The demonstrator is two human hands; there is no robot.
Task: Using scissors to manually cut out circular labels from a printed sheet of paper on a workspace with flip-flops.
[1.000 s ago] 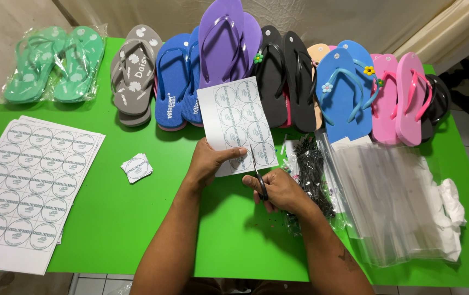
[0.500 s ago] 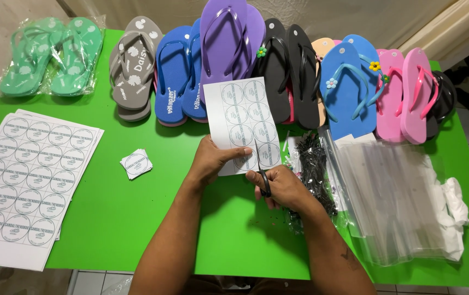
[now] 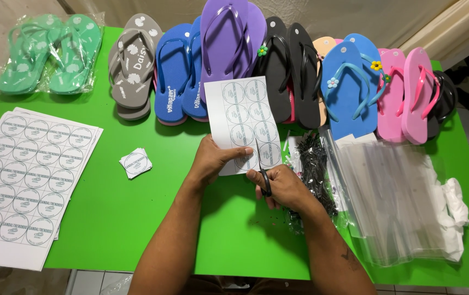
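Green tabletop [image 3: 136,218] fills the view, with a row of flip-flops along its far edge. At far left a mint pair in a clear bag [image 3: 48,54] lies above a stack of full label sheets [image 3: 24,186], printed with round labels. Just right of the stack sit a few small cut labels [image 3: 135,162]. Grey, blue and purple sandals [image 3: 229,49] follow. At the centre, the left hand [image 3: 212,161] pinches the lower edge of a narrow label strip [image 3: 240,117], thumb on top, holding it upright over the table. The right hand [image 3: 283,186] is closed round the black handles of scissors [image 3: 264,180], the blades entering the strip's bottom edge between two columns. Compared with half a second ago, the strip sits a little nearer and the cut seems to have crept slightly upward. Further right lie black plastic ties [image 3: 316,169], clear bags [image 3: 398,202] and pink sandals [image 3: 409,93].
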